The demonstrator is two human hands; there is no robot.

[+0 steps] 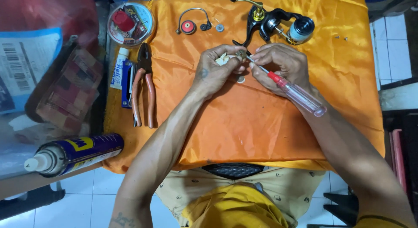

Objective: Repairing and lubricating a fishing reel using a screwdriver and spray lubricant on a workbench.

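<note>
My left hand [217,69] pinches a small pale part [224,59] over the orange cloth [244,123]. Close beside it, my right hand [281,64] holds a screwdriver [296,92] with a clear handle and red collar, its tip touching the small part between my fingers. A small round washer [240,79] lies on the cloth just under my hands. Behind my hands sits a black fishing reel body [278,25] with a gold handle arm.
A wire bail arm with a red disc [191,24] and a small washer [220,27] lie at the back. Orange-handled pliers [143,86], a white tube [117,69] and a round clear box [130,23] sit left. A blue spray can [74,154] lies near-left. Two small screws [341,37] rest far right.
</note>
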